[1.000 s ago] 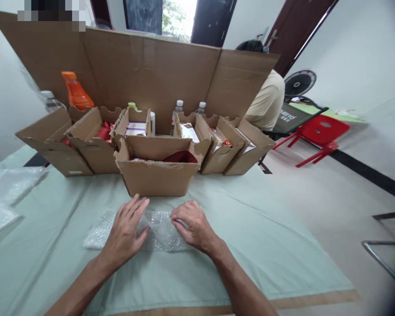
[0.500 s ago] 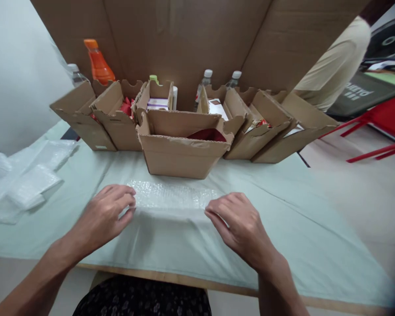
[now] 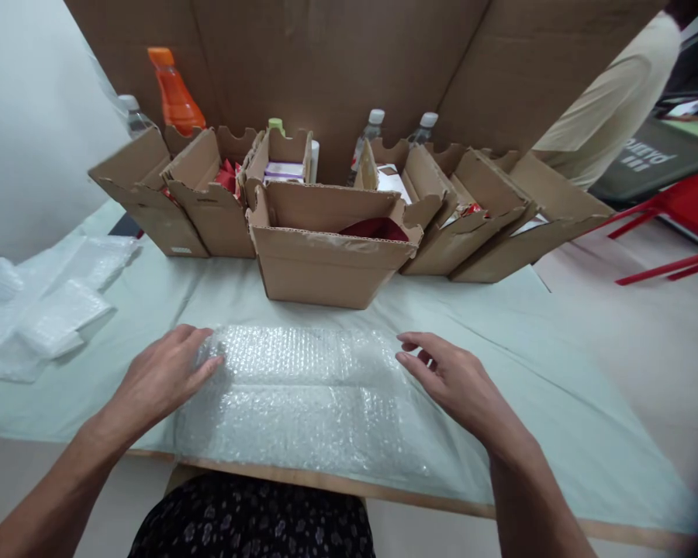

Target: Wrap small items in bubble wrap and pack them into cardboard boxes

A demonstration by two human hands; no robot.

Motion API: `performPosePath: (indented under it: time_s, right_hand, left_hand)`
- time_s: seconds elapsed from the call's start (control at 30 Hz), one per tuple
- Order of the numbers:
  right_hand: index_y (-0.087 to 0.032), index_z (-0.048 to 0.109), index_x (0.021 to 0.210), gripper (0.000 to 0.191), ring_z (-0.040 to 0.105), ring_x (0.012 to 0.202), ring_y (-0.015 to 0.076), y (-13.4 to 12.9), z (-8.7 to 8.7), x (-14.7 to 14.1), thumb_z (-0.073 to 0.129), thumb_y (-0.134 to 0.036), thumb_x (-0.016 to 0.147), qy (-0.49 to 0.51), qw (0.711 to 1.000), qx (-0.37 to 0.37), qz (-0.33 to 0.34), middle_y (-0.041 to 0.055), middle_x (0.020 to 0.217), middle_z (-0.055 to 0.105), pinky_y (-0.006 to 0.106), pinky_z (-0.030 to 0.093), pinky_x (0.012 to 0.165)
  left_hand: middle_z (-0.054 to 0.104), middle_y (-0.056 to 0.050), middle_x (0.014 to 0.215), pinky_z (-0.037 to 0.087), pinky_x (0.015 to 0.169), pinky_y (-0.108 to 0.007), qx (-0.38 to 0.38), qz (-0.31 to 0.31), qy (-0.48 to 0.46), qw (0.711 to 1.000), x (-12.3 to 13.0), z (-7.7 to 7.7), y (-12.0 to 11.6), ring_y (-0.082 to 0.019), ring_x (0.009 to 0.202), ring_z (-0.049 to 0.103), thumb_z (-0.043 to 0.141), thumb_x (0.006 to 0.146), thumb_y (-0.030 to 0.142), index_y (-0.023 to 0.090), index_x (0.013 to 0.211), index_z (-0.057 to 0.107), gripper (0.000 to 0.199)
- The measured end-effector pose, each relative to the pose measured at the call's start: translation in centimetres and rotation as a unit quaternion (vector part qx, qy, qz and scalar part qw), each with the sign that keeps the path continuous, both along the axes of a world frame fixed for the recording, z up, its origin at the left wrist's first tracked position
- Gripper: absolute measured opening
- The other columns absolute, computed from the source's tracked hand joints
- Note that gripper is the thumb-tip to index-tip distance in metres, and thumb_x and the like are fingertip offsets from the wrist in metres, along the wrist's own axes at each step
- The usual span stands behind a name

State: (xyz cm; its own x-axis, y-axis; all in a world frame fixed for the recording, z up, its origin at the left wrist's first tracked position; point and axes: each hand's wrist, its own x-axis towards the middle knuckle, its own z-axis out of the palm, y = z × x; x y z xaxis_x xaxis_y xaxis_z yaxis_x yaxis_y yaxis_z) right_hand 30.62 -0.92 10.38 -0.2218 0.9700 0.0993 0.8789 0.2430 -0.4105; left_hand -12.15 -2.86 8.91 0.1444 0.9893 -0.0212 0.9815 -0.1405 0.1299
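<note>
A clear sheet of bubble wrap [image 3: 308,411] lies unfolded on the pale green cloth in front of me, with a crease running across it. My left hand [image 3: 166,368] rests at its upper left edge, fingers and thumb apart. Just off the upper right edge is my right hand [image 3: 450,372], its thumb and fingers parted with nothing between them. Beyond the sheet stands a cardboard bin [image 3: 326,271] with something dark red inside.
More bubble wrap [image 3: 63,310] lies at the left. Several cardboard bins [image 3: 471,256] stand behind, with an orange bottle [image 3: 177,97] and clear bottles. A cardboard panel [image 3: 337,62] closes the back. A person in pale clothing [image 3: 616,101] and a red chair [image 3: 686,213] are at the right.
The bubble wrap, a narrow folded strip before, is now spread toward the table's front edge. My hands have moved apart, and the right one has let go of it.
</note>
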Motion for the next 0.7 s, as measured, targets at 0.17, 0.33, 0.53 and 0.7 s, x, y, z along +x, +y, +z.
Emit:
performPosePath:
  time_s: [0.17,0.33,0.53,0.7]
  right_hand:
    - [-0.022,0.064,0.133,0.04,0.072,0.071,0.0214,2.2,-4.4,-1.3,0.059,-0.037,0.096,-0.068,0.998,0.014,0.011,0.0073,0.102,0.078,0.034,0.052,0.061]
    - [-0.023,0.07,0.119,0.028,0.071,0.077,0.0224,2.0,-6.4,-2.6,0.055,-0.023,0.095,-0.047,0.998,0.037,0.026,0.0058,0.093,0.076,0.034,0.05,0.066]
    - [-0.02,0.071,0.113,0.026,0.066,0.071,0.0195,1.8,-5.7,-2.9,0.051,-0.026,0.098,-0.006,0.987,0.157,-0.03,0.005,0.086,0.074,0.034,0.048,0.072]
    - [-0.02,0.072,0.113,0.026,0.065,0.08,0.0227,2.4,-6.2,-2.9,0.053,-0.025,0.097,-0.061,0.975,0.201,-0.074,0.0077,0.089,0.073,0.035,0.044,0.075]
  left_hand:
    - [0.073,-0.012,0.105,0.054,0.068,-0.038,-0.011,0.061,0.008,0.998,-0.6,-2.5,0.0,-0.031,0.089,0.072,0.05,0.094,0.044,0.018,0.129,0.064,0.045]
    - [0.073,-0.004,0.092,0.052,0.068,-0.035,-0.034,0.062,-0.058,0.996,0.4,-3.0,-0.1,-0.024,0.076,0.07,0.044,0.092,0.033,0.02,0.131,0.063,0.046]
    - [0.072,-0.003,0.089,0.052,0.069,-0.033,0.055,0.04,-0.076,0.995,0.7,-1.7,1.4,-0.022,0.073,0.067,0.045,0.092,0.034,0.021,0.125,0.068,0.043]
    - [0.07,-0.009,0.101,0.056,0.08,-0.038,0.092,0.024,-0.029,0.995,1.5,-2.0,3.9,-0.026,0.086,0.069,0.046,0.093,0.026,0.018,0.126,0.067,0.041]
